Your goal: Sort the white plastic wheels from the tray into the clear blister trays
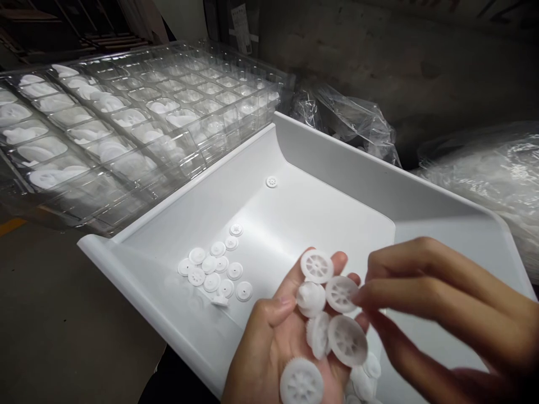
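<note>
My left hand (269,342) is cupped palm up over the white tray (337,196), holding several white plastic gears (302,381) with spoked centres. Some lie flat, while one is tilted on its edge. From the right, my right hand (433,303) reaches over, its thumb and fingertips closed at the rim of a spoked gear (341,294) above the left fingers. Smaller white wheels (211,281) lie grouped on the tray's left side, and a lone small wheel (272,182) rests farther back. More white pieces (364,381) show partly below my hands.
Left of the white tray stands a clear plastic compartment tray (168,129), with white parts in many of its pockets. Clear plastic film (357,118) lies behind the white tray, and a clear bag (505,174) is at the right. Grey floor (63,314) shows at lower left.
</note>
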`<state>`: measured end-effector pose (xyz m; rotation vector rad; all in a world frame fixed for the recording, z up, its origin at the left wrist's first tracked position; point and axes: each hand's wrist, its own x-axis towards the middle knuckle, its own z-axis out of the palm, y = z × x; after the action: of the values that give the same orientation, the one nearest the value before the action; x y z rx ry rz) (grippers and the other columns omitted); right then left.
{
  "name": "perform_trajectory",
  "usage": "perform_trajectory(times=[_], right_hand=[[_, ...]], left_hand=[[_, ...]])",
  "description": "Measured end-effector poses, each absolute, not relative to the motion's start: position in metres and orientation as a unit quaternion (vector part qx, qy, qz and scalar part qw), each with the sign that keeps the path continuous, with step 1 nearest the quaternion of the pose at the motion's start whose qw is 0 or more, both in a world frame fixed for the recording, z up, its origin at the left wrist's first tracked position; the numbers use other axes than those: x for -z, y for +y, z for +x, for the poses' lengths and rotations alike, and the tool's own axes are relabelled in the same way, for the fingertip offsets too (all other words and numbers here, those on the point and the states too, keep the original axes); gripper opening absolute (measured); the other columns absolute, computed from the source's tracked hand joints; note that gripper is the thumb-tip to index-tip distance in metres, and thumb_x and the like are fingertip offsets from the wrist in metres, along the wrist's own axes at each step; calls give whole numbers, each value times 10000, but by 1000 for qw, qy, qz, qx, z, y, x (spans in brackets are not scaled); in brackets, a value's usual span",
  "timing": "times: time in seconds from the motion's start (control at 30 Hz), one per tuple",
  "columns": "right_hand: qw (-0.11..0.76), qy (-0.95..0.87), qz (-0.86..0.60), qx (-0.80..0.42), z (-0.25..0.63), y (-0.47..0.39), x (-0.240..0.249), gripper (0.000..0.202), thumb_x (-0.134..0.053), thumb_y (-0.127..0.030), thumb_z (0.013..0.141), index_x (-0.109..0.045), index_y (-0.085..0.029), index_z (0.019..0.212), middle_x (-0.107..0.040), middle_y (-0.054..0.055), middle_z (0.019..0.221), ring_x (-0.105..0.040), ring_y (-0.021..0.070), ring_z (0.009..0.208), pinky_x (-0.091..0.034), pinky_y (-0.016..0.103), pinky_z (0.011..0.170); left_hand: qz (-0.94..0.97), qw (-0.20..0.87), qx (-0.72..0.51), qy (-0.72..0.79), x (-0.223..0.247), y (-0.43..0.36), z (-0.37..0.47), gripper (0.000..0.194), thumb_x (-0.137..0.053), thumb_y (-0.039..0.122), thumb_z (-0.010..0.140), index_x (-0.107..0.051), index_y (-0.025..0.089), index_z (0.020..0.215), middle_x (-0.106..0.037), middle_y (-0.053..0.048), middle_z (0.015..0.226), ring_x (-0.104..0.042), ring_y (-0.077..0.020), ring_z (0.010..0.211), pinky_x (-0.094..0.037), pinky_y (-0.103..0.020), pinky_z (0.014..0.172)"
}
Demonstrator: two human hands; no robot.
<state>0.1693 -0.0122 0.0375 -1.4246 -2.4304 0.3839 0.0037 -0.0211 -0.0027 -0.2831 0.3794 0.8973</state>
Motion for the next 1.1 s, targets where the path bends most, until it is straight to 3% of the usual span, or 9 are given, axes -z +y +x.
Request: perform_trajectory(times=[0.1,0.27,0.4,0.57,0.73,0.8,0.93,1.1], right_hand=[[120,-864,-479,-97,162,-16,-37,278,-530,-376,935,-471,-295,1195,-380,49,1122,-436,194,920,-481,295,646],[156,-870,-458,-99,164,-9,-32,188,-517,-207,941,-530,-289,1110,-415,23,1117,-437,151,974,-457,235,672],[196,-841,-485,-138,159,-10,-30,125,-510,-266,946,-540,-309,1060,-445,3,1083,-500,118,998,-491,178,723],[200,-780,-562,-188,148,-18,-25,72,-499,-315,958,-568,-332,969,-435,7,1104,-503,113,943,-427,100,437],[233,-789,-543,-170,149,-10,-14,33,-537,-302,928,-560,-303,952,-449,47,1065,-498,161,1010,-513,141,563],[239,-786,-536,-193,149,-8,-13,47,-536,-283,923,-550,-301,964,-461,44,1057,-524,159,983,-524,170,607],[272,-735,-573,-241,149,-10,-17,80,-521,-309,932,-544,-331,1006,-487,9,1042,-544,145,890,-495,227,661],[258,-786,-518,-218,162,-14,-27,208,-583,-254,872,-533,-304,1068,-440,28,1137,-495,185,977,-476,273,676]], left_hand=[[-154,890,-399,156,0,-19,8,501,-396,276,865,-473,127,1337,-543,-138,1375,-445,-275,1332,-364,-434,1077],[-181,888,-394,150,-1,-18,11,376,-413,265,846,-579,129,1156,-574,-130,1293,-437,-266,1323,-304,-413,1104],[-171,892,-388,155,-2,-18,12,355,-404,282,848,-560,156,1141,-574,-98,1274,-473,-228,1277,-229,-355,1135],[-132,893,-400,157,-2,-18,14,424,-386,308,852,-467,149,1236,-572,-135,1221,-537,-273,1197,-333,-436,1060],[-143,883,-414,171,3,-21,19,455,-469,310,817,-503,146,1240,-585,-81,945,-569,-282,1157,-358,-419,1041],[-141,878,-422,175,3,-22,20,473,-488,325,800,-526,138,1233,-608,-101,1007,-559,-298,1175,-356,-419,1049],[-140,880,-400,212,0,-20,15,480,-439,299,852,-518,133,1296,-558,-135,1337,-513,-260,1257,-312,-365,1094],[-136,889,-386,205,1,-20,10,509,-457,307,847,-513,152,1329,-551,-119,1375,-528,-234,1236,-355,-322,1018]])
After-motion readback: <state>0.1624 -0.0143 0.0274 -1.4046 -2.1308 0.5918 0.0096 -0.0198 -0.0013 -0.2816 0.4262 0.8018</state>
